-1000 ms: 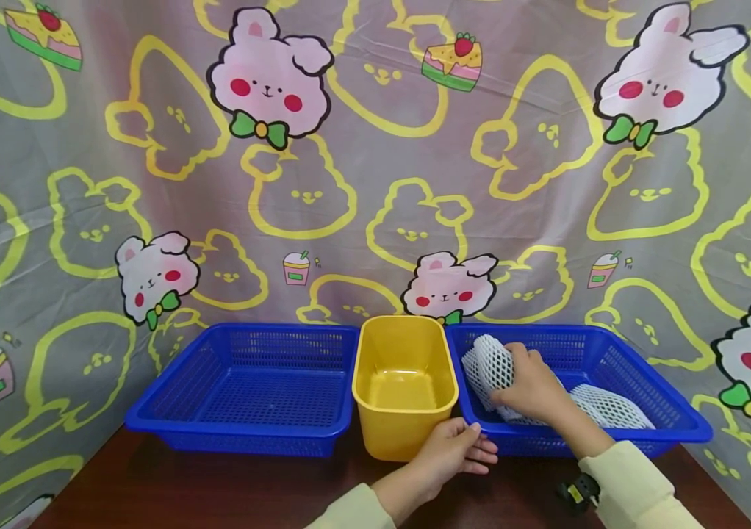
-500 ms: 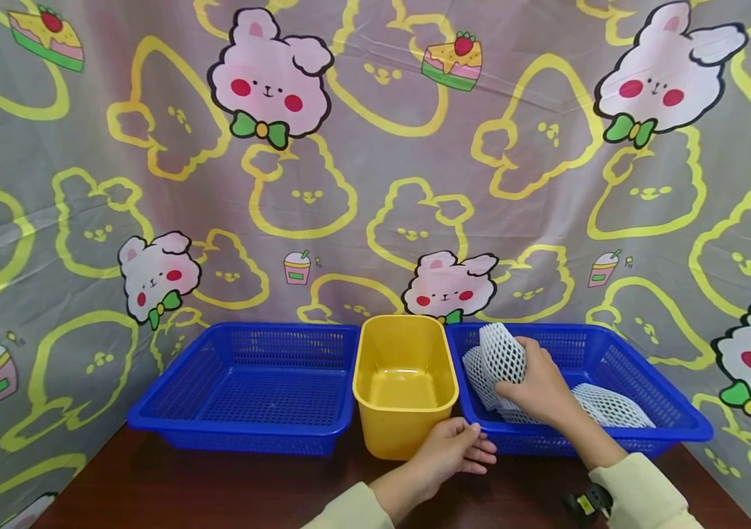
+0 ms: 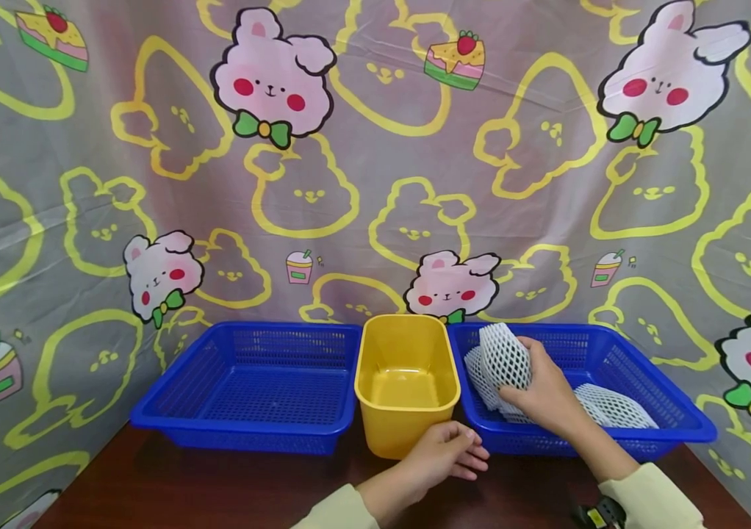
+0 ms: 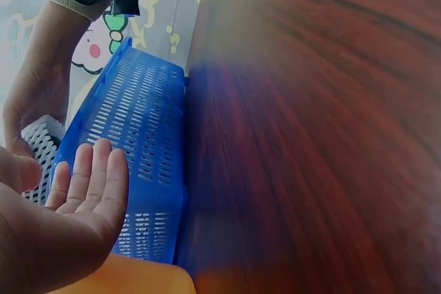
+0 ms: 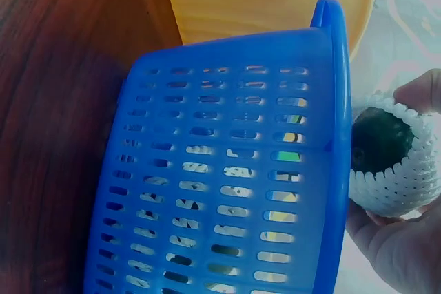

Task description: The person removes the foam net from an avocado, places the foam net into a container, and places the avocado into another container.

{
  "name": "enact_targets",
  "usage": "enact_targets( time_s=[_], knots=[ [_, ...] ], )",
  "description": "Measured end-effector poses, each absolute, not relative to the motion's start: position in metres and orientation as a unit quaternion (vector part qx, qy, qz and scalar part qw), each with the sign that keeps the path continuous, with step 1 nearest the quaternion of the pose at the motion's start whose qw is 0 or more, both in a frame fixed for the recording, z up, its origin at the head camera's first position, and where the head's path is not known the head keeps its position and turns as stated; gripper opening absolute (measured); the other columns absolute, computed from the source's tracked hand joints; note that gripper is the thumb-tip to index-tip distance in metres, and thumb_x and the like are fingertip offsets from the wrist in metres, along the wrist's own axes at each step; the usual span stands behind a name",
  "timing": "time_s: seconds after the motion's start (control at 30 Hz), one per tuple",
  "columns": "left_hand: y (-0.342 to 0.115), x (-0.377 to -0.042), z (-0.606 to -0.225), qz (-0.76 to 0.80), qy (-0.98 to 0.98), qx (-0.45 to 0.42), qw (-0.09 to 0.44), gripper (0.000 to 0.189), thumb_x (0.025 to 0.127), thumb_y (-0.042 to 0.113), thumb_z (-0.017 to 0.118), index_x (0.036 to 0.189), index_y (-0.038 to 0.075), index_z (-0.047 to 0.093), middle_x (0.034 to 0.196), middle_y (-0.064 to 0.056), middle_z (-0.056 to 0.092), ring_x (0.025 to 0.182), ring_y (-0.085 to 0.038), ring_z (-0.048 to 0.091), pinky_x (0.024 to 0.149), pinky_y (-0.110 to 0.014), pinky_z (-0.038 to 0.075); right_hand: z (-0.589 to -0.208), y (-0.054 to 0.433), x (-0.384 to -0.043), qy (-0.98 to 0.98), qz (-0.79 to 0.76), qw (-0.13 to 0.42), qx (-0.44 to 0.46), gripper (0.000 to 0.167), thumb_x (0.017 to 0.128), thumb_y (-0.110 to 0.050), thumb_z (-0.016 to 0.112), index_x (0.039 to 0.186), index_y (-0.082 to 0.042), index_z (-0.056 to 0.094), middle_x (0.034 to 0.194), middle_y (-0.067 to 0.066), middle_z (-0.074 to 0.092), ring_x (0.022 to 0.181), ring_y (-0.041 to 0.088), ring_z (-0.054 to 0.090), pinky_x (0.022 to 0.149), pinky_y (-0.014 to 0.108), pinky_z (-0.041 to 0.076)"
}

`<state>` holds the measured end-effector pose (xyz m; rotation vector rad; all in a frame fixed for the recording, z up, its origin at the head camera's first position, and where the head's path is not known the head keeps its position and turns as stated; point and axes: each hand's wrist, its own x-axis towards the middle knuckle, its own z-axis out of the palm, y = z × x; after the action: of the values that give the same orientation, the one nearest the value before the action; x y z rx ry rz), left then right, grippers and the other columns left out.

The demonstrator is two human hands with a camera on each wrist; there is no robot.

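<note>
My right hand (image 3: 544, 389) grips a white foam net sleeve (image 3: 505, 358) over the near left part of the right blue basket (image 3: 680, 408). In the right wrist view a dark green, rounded fruit-like thing (image 5: 382, 139) shows through the sleeve's open end; its exact kind is unclear. More white netted pieces lie in that basket, one group (image 3: 476, 371) under the held one and another (image 3: 616, 408) at the right. My left hand (image 3: 444, 459) holds nothing, its fingers loosely extended, just in front of the yellow bin (image 3: 408, 426) and the basket's near corner.
A second blue basket (image 3: 270, 430) stands left of the yellow bin, all three in a row on the dark red-brown table (image 3: 217, 488). A patterned curtain (image 3: 362, 162) rises behind them. A wrist camera (image 3: 600, 513) sits at the right sleeve.
My right hand has lifted the netted piece slightly and tilted it, moving a little right. My left hand has shifted slightly left, away from the basket's rim.
</note>
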<state>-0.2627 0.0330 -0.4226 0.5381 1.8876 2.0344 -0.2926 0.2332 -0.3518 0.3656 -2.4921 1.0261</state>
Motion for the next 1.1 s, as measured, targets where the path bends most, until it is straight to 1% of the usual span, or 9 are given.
enact_targets(
  time_s=[0.07, 0.17, 0.3, 0.43, 0.57, 0.73, 0.87, 1.03, 1.1],
  knots=[
    [0.029, -0.262, -0.423, 0.708, 0.661, 0.192, 0.157, 0.023, 0.102, 0.013, 0.048, 0.1, -0.007, 0.06, 0.09, -0.013, 0.07, 0.082, -0.029, 0.07, 0.068, -0.039, 0.057, -0.351, 0.232, -0.29, -0.895, 0.37, 0.208, 0.134, 0.083, 0.073, -0.011, 0.078, 0.139, 0.003, 0.03, 0.118, 0.025, 0.052, 0.094, 0.036, 0.058, 0.07, 0.045, 0.052],
    [0.022, -0.261, -0.425, 0.703, 0.664, 0.202, 0.158, 0.022, 0.102, 0.011, 0.048, 0.1, -0.008, 0.059, 0.091, -0.016, 0.069, 0.083, -0.032, 0.069, 0.068, -0.041, 0.057, -0.35, 0.232, -0.286, -0.893, 0.373, 0.208, 0.141, 0.083, 0.072, -0.011, 0.079, 0.139, 0.003, 0.031, 0.117, 0.025, 0.052, 0.094, 0.036, 0.057, 0.07, 0.045, 0.051],
    [0.014, -0.259, -0.425, 0.695, 0.666, 0.222, 0.155, 0.023, 0.102, 0.01, 0.047, 0.102, -0.012, 0.058, 0.093, -0.022, 0.068, 0.086, -0.04, 0.068, 0.069, -0.044, 0.057, -0.35, 0.23, -0.283, -0.89, 0.375, 0.212, 0.15, 0.083, 0.072, -0.011, 0.081, 0.138, 0.002, 0.032, 0.118, 0.023, 0.052, 0.096, 0.036, 0.056, 0.074, 0.047, 0.05],
    [0.005, -0.256, -0.423, 0.691, 0.667, 0.238, 0.146, 0.023, 0.102, 0.007, 0.048, 0.102, -0.014, 0.057, 0.093, -0.026, 0.067, 0.087, -0.048, 0.065, 0.07, -0.049, 0.056, -0.349, 0.227, -0.278, -0.887, 0.379, 0.213, 0.156, 0.086, 0.071, -0.015, 0.085, 0.138, 0.0, 0.033, 0.12, 0.022, 0.051, 0.098, 0.035, 0.056, 0.076, 0.05, 0.051],
    [-0.004, -0.255, -0.421, 0.678, 0.677, 0.252, 0.138, 0.022, 0.101, 0.006, 0.048, 0.101, -0.015, 0.056, 0.093, -0.027, 0.067, 0.088, -0.05, 0.064, 0.07, -0.051, 0.055, -0.348, 0.223, -0.274, -0.883, 0.382, 0.218, 0.165, 0.086, 0.07, -0.016, 0.087, 0.137, -0.002, 0.035, 0.12, 0.02, 0.052, 0.098, 0.034, 0.057, 0.077, 0.05, 0.052],
    [-0.015, -0.253, -0.422, 0.652, 0.698, 0.265, 0.131, 0.02, 0.101, 0.006, 0.049, 0.101, -0.012, 0.057, 0.093, -0.026, 0.067, 0.086, -0.047, 0.066, 0.069, -0.047, 0.056, -0.347, 0.218, -0.268, -0.873, 0.381, 0.235, 0.191, 0.084, 0.066, -0.015, 0.089, 0.134, -0.002, 0.04, 0.117, 0.017, 0.055, 0.096, 0.032, 0.057, 0.076, 0.049, 0.052],
    [-0.026, -0.252, -0.42, 0.634, 0.71, 0.278, 0.125, 0.019, 0.101, 0.007, 0.05, 0.101, -0.01, 0.059, 0.093, -0.025, 0.067, 0.085, -0.042, 0.067, 0.068, -0.043, 0.057, -0.348, 0.215, -0.264, -0.868, 0.377, 0.236, 0.219, 0.086, 0.064, -0.017, 0.091, 0.133, -0.004, 0.041, 0.118, 0.011, 0.053, 0.097, 0.027, 0.056, 0.077, 0.046, 0.053],
    [-0.04, -0.251, -0.415, 0.62, 0.718, 0.294, 0.119, 0.02, 0.101, 0.009, 0.051, 0.103, -0.01, 0.059, 0.093, -0.02, 0.068, 0.082, -0.027, 0.069, 0.068, -0.033, 0.056, -0.35, 0.21, -0.259, -0.865, 0.374, 0.228, 0.247, 0.09, 0.062, -0.018, 0.092, 0.135, -0.008, 0.04, 0.121, 0.005, 0.052, 0.098, 0.02, 0.056, 0.079, 0.036, 0.053],
    [-0.046, -0.251, -0.413, 0.615, 0.72, 0.299, 0.116, 0.02, 0.1, 0.01, 0.053, 0.103, -0.008, 0.06, 0.093, -0.018, 0.068, 0.081, -0.021, 0.068, 0.07, -0.033, 0.056, -0.352, 0.208, -0.257, -0.864, 0.367, 0.231, 0.257, 0.091, 0.062, -0.018, 0.093, 0.135, -0.008, 0.04, 0.121, 0.005, 0.053, 0.098, 0.019, 0.056, 0.079, 0.034, 0.053]
  ],
)
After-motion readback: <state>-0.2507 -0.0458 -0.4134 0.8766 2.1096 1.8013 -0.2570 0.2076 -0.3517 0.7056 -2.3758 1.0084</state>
